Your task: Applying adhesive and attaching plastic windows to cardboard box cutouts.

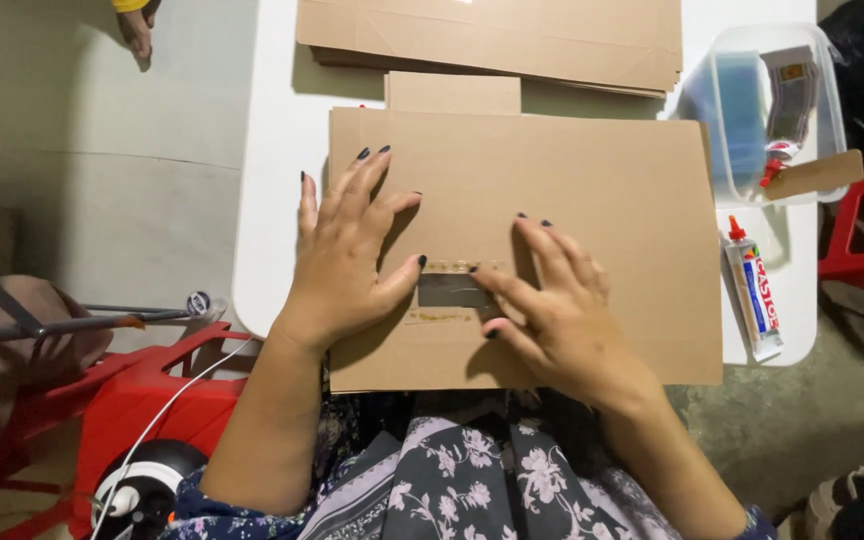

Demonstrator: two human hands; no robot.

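Brown cardboard sheet (572, 200) is lain flat on the white table (272, 150). The left hand (342, 260) is pressed on it with fingers spread, grasping nothing. A dark strip (449, 290) is pinned by the right hand's (552, 310) extended fingertips. A glue tube (752, 290) is seen beside the sheet, and tubes are held in the clear plastic tub (822, 110) beyond.

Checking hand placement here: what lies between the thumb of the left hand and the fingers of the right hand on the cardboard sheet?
In the head view, a small dark strip lies on the cardboard sheet between the left hand and the right hand, with glue smears along both its long edges.
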